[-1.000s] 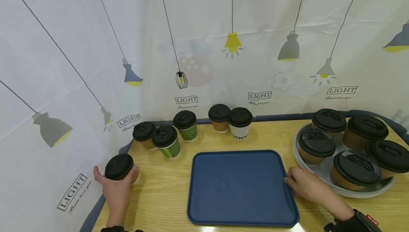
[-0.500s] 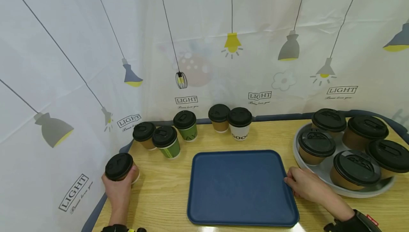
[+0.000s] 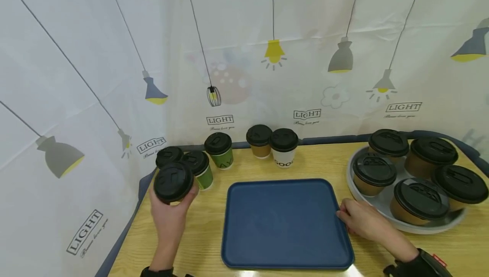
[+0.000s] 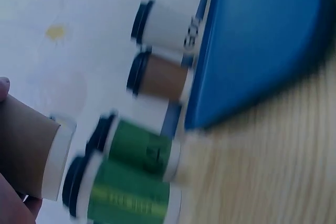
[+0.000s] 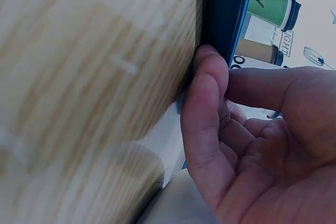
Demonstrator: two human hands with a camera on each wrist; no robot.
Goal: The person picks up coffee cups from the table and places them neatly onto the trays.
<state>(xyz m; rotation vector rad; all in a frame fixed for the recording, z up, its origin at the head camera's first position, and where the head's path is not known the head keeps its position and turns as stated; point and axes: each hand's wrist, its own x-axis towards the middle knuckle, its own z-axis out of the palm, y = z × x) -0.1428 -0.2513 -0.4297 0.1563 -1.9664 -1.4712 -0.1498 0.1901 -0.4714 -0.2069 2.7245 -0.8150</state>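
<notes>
In the head view my left hand [image 3: 169, 217] grips a brown paper coffee cup with a black lid [image 3: 173, 181], held up off the table. The left wrist view shows this cup's brown side and white bottom band [image 4: 31, 150] at the left edge. My right hand [image 3: 364, 222] pinches the right rim of a blue tray [image 3: 286, 224]; the right wrist view has thumb and curled fingers at that edge. Behind the held cup stand a green cup [image 3: 205, 178] and another black-lidded cup [image 3: 168, 155], partly hidden.
Another green cup [image 3: 221, 156], a brown cup [image 3: 261, 150] and a white cup [image 3: 284, 157] stand along the back by the printed curtain [image 3: 237, 56]. At right, a round grey tray [image 3: 353, 183] carries several brown cups with black lids. The table [image 3: 206, 234] is wooden.
My left hand has closed round the brown cup, lifted it off the table and carried it right, in front of the back-left cups. The right hand stays at the tray's rim.
</notes>
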